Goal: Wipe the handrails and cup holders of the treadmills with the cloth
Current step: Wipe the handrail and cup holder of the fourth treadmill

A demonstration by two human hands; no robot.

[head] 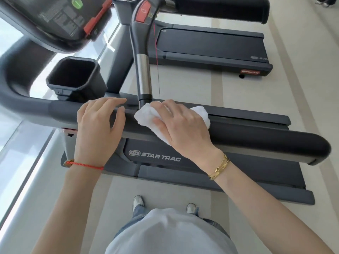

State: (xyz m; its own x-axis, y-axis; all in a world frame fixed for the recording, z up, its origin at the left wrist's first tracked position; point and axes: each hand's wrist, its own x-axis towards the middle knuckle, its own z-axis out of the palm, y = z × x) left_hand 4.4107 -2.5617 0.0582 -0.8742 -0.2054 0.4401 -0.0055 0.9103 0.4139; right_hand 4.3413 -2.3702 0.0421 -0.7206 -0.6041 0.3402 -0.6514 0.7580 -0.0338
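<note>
A dark side handrail [256,136] of the near treadmill runs left to right across the middle of the view. My right hand [181,125] presses a folded white cloth [146,114] onto the rail, fingers curled over it, just below the base of a silver-and-black upright grip bar [144,76]. My left hand [100,123] rests on the rail to the left of the cloth, fingers relaxed and draped over the top. A square black cup holder [73,77] sits behind the rail, left of the bar, with nothing visible inside it.
The console [53,19] with a red edge hangs at the upper left. A second treadmill [211,46] stands beyond, its handrail [229,8] at the top. A glass wall and pale ledge [27,162] line the left side. My shoes [138,202] stand on beige floor beside the deck.
</note>
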